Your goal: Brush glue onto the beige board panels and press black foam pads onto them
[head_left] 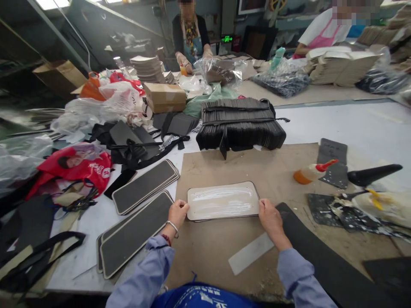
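A pale rounded panel [223, 200] smeared with white glue lies flat on a brown cardboard sheet [257, 171]. My left hand [177, 212] pinches its near left corner, fingers curled round the edge. My right hand [270, 218] grips the near right corner the same way. A thin dark edge shows under the panel. A grey strip [250, 253] lies on the cardboard just below my right wrist.
Stacks of black foam-faced panels [144, 186] lie left of my left hand. A tied bundle of black pieces [240, 124] sits behind the cardboard. An orange glue bottle [310, 172] and a black brush [372, 174] lie right. Two other people work at the far end.
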